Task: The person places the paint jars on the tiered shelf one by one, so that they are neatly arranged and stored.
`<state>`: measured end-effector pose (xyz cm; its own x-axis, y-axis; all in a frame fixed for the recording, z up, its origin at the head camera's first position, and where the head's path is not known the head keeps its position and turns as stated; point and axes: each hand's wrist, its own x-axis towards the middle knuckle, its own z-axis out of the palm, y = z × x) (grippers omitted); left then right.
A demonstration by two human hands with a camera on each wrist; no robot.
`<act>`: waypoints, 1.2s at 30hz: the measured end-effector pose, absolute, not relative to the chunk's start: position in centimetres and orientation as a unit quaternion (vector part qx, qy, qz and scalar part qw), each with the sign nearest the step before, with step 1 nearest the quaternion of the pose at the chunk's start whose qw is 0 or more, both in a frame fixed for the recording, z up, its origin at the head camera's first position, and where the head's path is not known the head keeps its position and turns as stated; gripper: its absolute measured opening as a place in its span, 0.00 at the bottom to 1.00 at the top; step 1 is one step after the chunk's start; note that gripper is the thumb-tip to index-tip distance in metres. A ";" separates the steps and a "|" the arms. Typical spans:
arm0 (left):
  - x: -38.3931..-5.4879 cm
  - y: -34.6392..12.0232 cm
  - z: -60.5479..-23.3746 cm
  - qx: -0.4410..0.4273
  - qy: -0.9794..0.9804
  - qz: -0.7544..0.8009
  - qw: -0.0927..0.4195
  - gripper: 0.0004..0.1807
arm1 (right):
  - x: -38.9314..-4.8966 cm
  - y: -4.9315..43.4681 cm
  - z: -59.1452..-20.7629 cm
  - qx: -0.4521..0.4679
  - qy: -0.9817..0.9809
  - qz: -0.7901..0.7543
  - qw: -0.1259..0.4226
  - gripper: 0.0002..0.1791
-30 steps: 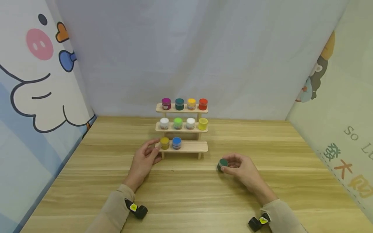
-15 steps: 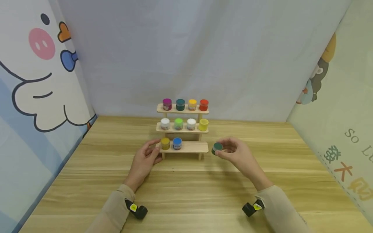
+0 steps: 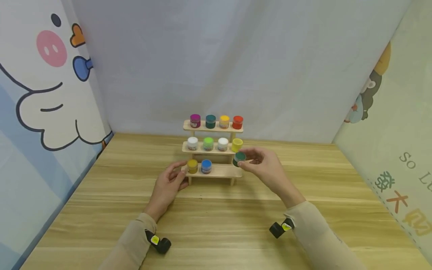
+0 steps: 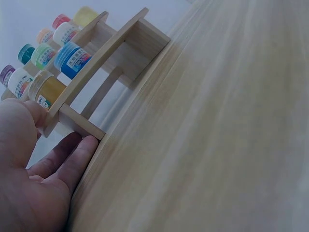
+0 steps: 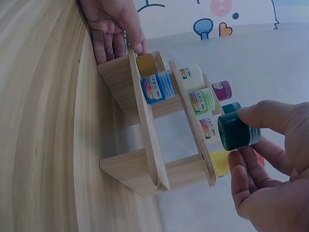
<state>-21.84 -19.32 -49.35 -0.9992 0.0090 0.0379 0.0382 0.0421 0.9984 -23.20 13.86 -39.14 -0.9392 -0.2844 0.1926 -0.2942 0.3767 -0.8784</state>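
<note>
My right hand (image 3: 264, 168) pinches a dark green paint jar (image 3: 239, 159) between thumb and fingers, holding it over the right end of the lowest shelf of a three-tier wooden rack (image 3: 222, 171). In the right wrist view the green jar (image 5: 236, 131) is tilted in that camera's picture, its lid toward the fingers' side. My left hand (image 3: 167, 183) holds the rack's lower left end. Its thumb lies at the shelf edge and its fingers touch the leg, as the left wrist view shows. Beside that thumb sit an ochre jar (image 3: 192, 166) and a blue jar (image 3: 206, 166).
On the middle shelf stand a white jar (image 3: 192, 144), a light green jar (image 3: 208, 144), another white jar (image 3: 222, 144) and a yellow jar (image 3: 237, 145). Purple (image 3: 195, 121), teal, orange-yellow and red jars line the top shelf. A pale curtain (image 3: 216, 67) hangs behind the wooden table (image 3: 216, 225).
My right hand has lifted the green jar off the table and carried it left and away from me to the lowest shelf's right end. My left hand stays at the rack.
</note>
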 end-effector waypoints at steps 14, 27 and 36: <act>-21.9 -19.5 -49.6 -0.016 -0.720 -0.694 0.009 0.22 | -23.9 11.6 -39.1 0.160 -0.812 0.561 0.027 0.22; -21.6 -19.3 -49.0 -0.017 -0.715 -0.699 0.005 0.22 | -24.0 9.8 -39.7 0.151 -0.815 0.558 0.027 0.21; -21.7 -19.4 -49.3 -0.020 -0.715 -0.698 0.007 0.22 | -23.8 9.0 -40.6 0.141 -0.825 0.547 0.019 0.21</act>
